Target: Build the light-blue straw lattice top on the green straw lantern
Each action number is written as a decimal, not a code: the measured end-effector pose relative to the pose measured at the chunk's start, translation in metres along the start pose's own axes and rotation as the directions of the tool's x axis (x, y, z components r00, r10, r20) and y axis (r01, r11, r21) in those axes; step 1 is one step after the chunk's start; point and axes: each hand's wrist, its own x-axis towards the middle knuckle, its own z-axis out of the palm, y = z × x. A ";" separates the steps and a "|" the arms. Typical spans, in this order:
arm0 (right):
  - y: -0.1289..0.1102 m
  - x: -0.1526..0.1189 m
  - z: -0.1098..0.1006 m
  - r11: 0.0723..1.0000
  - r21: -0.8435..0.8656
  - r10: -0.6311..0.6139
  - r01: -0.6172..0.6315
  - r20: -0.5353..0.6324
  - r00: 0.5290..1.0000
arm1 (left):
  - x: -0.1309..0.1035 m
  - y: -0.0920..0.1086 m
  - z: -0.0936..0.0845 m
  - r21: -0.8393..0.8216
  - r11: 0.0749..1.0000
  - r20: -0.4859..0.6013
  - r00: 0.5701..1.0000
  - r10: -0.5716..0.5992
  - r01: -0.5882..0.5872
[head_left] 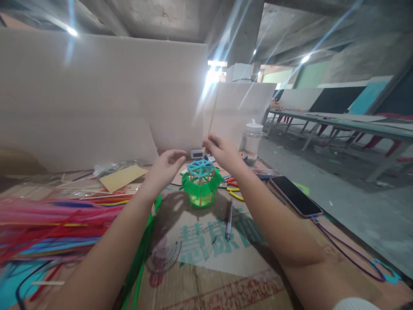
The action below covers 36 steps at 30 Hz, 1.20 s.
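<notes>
A small round craft model [200, 185] stands upright on the cardboard, with a blue spoked ring [201, 168] on top and a green fringe around its middle. Between the fingertips of my right hand [222, 150], a thin wooden stick [211, 114] is pinched; it rises nearly upright over the model. Whether the stick's lower end touches the blue ring cannot be made out. To the left of the model my left hand [167, 168] hovers with its fingers apart and holds nothing.
Colourful pipe cleaners [64, 219] lie heaped at the left, and green ones [142, 254] run beside my left forearm. A pen [229, 219], a protractor [164, 257] and yellow-handled pliers [236, 196] lie near the model. At the right are a phone [296, 196] and a clear jar [252, 142].
</notes>
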 end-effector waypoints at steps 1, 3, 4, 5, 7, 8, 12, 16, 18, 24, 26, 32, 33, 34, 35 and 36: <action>0.001 -0.002 0.003 1.000 -0.028 0.001 -0.001 0.010 1.000 | 0.000 -0.002 0.002 -0.009 1.000 0.024 1.000 -0.007 0.008; 0.002 -0.005 0.007 0.998 -0.067 0.003 -0.001 0.031 1.000 | 0.000 -0.004 0.005 -0.030 0.999 0.071 0.997 -0.023 0.025; 0.003 -0.007 0.009 0.997 -0.075 0.004 -0.001 0.040 0.999 | 0.000 -0.004 0.007 -0.039 0.999 0.090 0.995 -0.031 0.035; 0.004 -0.008 0.010 0.997 -0.078 0.006 -0.003 0.048 0.999 | 0.000 -0.004 0.009 -0.047 0.998 0.103 0.994 -0.039 0.044; 0.006 -0.010 0.010 0.997 -0.076 0.012 -0.008 0.058 0.998 | 0.000 -0.004 0.010 -0.060 0.996 0.123 0.991 -0.054 0.062; 0.006 -0.010 0.010 0.997 -0.072 0.015 -0.011 0.060 0.998 | 0.000 -0.005 0.011 -0.065 0.996 0.132 0.989 -0.060 0.069; 0.008 -0.011 0.010 0.999 -0.048 0.023 -0.020 0.055 0.998 | -0.001 -0.006 0.012 -0.078 0.993 0.154 0.985 -0.077 0.090; 0.010 -0.012 0.011 0.999 -0.040 0.005 -0.003 0.031 1.000 | -0.002 -0.007 0.013 -0.086 0.992 0.161 0.984 -0.081 0.096; 0.012 -0.013 0.013 0.999 -0.042 -0.002 0.003 0.018 1.000 | -0.002 -0.010 0.015 -0.085 0.992 0.171 0.983 -0.075 0.090; 0.007 -0.008 0.010 0.998 0.068 0.018 -0.018 0.003 1.000 | -0.002 -0.002 0.012 -0.042 0.997 0.123 0.991 -0.057 0.063; -0.001 -0.012 0.003 0.972 0.231 0.037 -0.034 -0.011 0.999 | -0.011 0.014 0.003 0.014 0.999 0.042 0.998 -0.038 0.037; -0.006 -0.068 -0.027 0.869 0.464 -0.009 -0.173 0.365 0.931 | -0.060 0.051 -0.026 0.400 0.895 0.264 0.960 0.091 -0.196; 0.000 -0.081 -0.031 0.836 0.482 -0.011 -0.262 0.491 0.871 | -0.070 0.048 -0.024 0.412 0.881 0.341 0.936 0.088 -0.233; 0.007 -0.093 -0.034 0.798 0.489 -0.018 -0.353 0.605 0.796 | -0.080 0.043 -0.019 0.428 0.869 0.412 0.909 0.057 -0.248; 0.015 -0.104 -0.036 0.754 0.491 -0.003 -0.437 0.667 0.745 | -0.090 0.037 -0.012 0.438 0.862 0.473 0.881 0.023 -0.257; 0.023 -0.113 -0.037 0.713 0.484 0.007 -0.508 0.719 0.695 | -0.100 0.031 -0.003 0.447 0.853 0.523 0.852 -0.004 -0.270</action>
